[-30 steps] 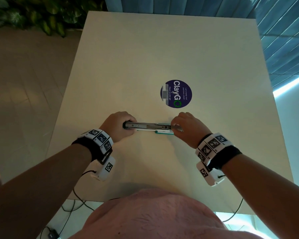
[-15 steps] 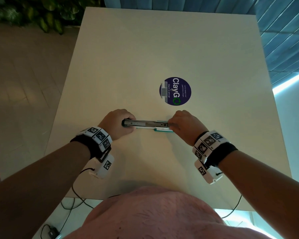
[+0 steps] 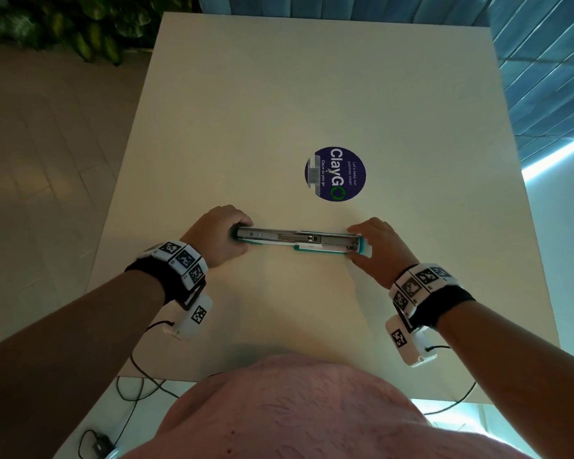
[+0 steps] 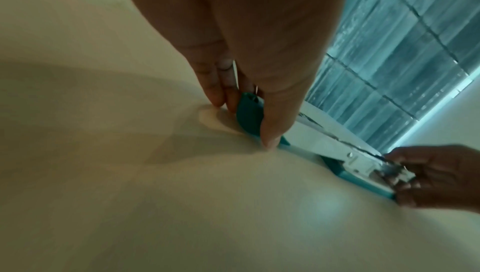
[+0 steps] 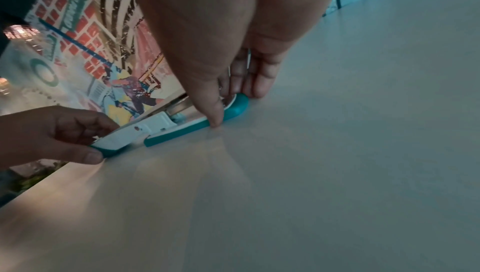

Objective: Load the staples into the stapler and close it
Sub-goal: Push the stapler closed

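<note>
The stapler (image 3: 297, 240) lies swung fully open in a long line across the middle of the head view, low on the pale worktop (image 3: 279, 94), just below the round blue sticker (image 3: 335, 173). The left hand (image 3: 217, 235) curls its fingers round the teal end at the left of the frame, thumb on the near side. The right hand (image 3: 380, 250) pinches the teal end at the right, thumb against the near edge and fingers on the far edge. Each grip is therefore closed on the stapler and carries nothing else. No loose strip of staples shows, and whether the metal channel is already filled cannot be told. Judging from this, the step in hand is folding the two halves together. It would go best with one end pressed flat to the worktop, the other lifted in a steady arc over the hinge, fingertips clear of the channel.
</note>
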A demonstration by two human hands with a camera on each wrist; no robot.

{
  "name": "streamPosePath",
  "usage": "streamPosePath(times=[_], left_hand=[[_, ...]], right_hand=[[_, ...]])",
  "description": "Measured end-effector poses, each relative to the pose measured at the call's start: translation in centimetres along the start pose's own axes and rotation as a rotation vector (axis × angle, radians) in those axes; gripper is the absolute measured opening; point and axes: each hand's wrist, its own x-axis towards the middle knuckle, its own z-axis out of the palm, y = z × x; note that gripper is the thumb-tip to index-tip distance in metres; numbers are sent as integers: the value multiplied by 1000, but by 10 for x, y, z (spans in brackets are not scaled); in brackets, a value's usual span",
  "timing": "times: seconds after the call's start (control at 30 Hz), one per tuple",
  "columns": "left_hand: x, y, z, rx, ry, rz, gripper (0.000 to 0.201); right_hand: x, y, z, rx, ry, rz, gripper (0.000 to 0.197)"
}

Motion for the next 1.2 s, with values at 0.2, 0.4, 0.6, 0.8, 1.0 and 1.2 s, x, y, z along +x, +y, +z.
streamPosePath(times=[0.2, 0.4, 0.6, 0.8, 1.0, 1.2], left_hand=[[-4, 3, -16, -129, 38, -14, 33], [-4, 45, -31, -274, 73, 110, 33], [22, 94, 1, -203, 30, 302, 34], [45, 115, 40, -40, -100, 362, 41], [54, 115, 55, -12, -171, 351, 40], [58, 116, 61, 33, -191, 340, 41]], right_hand=[[4, 3, 0, 36, -13, 11, 32], [5, 7, 2, 50, -27, 9, 34], [6, 7, 3, 56, -13, 7, 33], [6, 8, 2, 35, -15, 9, 29], [8, 14, 4, 78, 7, 8, 31], [9, 15, 4, 68, 2, -7, 32]])
